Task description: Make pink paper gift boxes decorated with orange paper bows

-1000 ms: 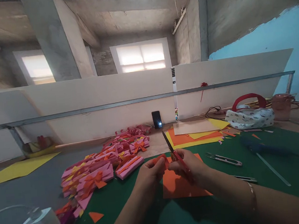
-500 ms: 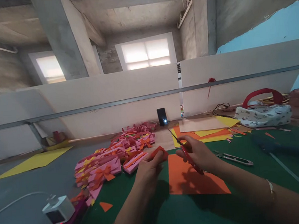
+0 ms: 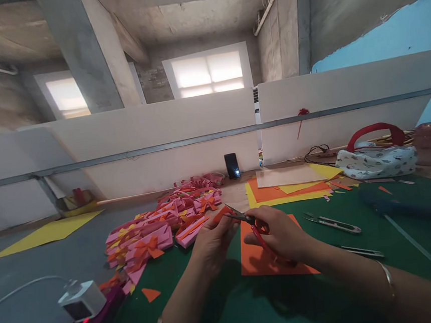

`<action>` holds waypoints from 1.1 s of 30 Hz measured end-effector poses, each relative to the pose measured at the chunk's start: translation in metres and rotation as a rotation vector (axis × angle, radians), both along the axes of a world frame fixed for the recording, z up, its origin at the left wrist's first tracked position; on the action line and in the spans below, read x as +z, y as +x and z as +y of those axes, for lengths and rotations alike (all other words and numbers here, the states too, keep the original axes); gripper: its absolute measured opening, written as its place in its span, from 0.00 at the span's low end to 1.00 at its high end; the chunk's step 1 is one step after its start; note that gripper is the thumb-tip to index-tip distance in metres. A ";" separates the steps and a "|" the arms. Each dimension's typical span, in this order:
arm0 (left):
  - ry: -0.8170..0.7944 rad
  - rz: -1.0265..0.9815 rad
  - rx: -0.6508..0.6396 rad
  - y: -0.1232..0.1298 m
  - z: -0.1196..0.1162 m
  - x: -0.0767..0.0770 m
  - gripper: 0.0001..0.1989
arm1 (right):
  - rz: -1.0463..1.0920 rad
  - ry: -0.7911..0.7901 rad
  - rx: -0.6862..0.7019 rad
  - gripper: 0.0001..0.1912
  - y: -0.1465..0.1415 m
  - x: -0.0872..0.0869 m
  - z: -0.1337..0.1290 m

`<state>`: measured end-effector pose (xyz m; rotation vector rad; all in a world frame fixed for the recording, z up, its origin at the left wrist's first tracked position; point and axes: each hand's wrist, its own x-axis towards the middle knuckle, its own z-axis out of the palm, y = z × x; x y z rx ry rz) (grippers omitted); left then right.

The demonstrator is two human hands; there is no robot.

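Left hand (image 3: pixel 215 239): fingers pinched round small orange paper (image 3: pixel 220 214), mid-scene. Right hand (image 3: pixel 284 231): curled round red-handled scissors (image 3: pixel 248 219), blades pointing left, tips at paper; contact cannot tell. Orange sheet (image 3: pixel 251 261) beneath right hand, on green mat (image 3: pixel 221 314). Pink paper pile (image 3: pixel 157 232) left; snips (image 3: pixel 336 224) right.

Green mat (image 3: pixel 258 308): open on the near side of the orange sheet (image 3: pixel 251 261).
Right hand (image 3: pixel 280 232) and scissors (image 3: pixel 248 219): block passage above the sheet.
Left hand (image 3: pixel 214 239): obstructs beside its far-left corner.
Pink paper pile (image 3: pixel 157 227): bars its left.
Silver snips (image 3: pixel 336 224): low obstacle, right.
Phone (image 3: pixel 232 166): upright beyond.
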<state>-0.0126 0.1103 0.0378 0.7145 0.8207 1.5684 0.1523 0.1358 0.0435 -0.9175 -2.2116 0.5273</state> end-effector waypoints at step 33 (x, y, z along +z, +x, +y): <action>-0.011 0.046 -0.073 -0.003 -0.001 -0.008 0.14 | -0.160 0.072 -0.079 0.11 0.002 0.002 -0.004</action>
